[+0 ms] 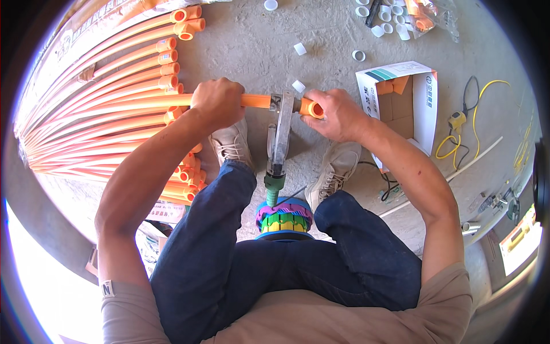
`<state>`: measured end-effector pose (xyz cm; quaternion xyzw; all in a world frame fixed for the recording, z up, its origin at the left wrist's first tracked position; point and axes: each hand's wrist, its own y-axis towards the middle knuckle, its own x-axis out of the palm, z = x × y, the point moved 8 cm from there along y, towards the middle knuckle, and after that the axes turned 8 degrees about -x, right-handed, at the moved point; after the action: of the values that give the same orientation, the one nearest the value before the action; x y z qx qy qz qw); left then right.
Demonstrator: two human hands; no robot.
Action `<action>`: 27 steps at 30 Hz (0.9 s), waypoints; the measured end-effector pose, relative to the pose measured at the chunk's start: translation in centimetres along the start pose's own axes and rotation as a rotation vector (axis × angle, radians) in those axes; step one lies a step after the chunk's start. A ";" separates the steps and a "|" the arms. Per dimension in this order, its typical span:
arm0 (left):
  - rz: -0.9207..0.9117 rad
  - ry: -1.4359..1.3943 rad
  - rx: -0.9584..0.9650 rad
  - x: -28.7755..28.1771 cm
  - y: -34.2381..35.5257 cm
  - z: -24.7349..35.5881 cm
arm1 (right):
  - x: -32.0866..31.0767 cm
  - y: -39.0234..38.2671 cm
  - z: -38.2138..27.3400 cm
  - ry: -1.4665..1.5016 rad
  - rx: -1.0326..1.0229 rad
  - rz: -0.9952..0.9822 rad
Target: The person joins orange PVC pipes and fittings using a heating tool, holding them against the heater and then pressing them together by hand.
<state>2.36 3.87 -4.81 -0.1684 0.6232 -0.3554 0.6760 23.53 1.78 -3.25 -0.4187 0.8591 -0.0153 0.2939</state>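
My left hand (219,103) is wrapped around a long orange plastic pipe (256,101), whose end meets the left side of the heating head on a pipe fusion welder (281,137). Opposite it, an orange pipe fitting (314,109) is pinched in my right hand (341,114) against the welder's dark right-hand die. The welder points away from me, its green handle (274,186) toward my knees. Fingers partly cover the fitting, so I cannot tell its full shape.
Many orange pipes (114,112) with fittings on their ends lie bundled at left. A white cardboard box (425,106) with orange fittings stands at right, near a yellow cable (478,109). White caps (358,55) lie scattered beyond. A colourful stool (283,218) is between my legs.
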 end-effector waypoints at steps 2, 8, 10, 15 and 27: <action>-0.058 0.030 -0.019 -0.1 0.1 0.1 | -0.1 0.0 0.0 0.004 -0.009 0.011; -0.123 0.040 -0.031 0.3 0.2 0.2 | 0.0 -0.3 -0.1 -0.017 -0.068 0.044; -0.119 0.039 -0.029 0.2 0.2 0.1 | 0.1 -0.2 0.0 -0.030 -0.051 0.031; -0.120 0.035 -0.024 0.2 0.1 0.2 | -0.1 -0.1 -0.3 -0.044 -0.048 0.027; -0.115 0.035 -0.031 0.2 0.2 0.2 | 0.0 -0.1 -0.4 -0.060 -0.032 0.019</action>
<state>2.63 3.82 -5.02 -0.2082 0.6296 -0.3868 0.6408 23.39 1.65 -2.90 -0.4156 0.8539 0.0139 0.3128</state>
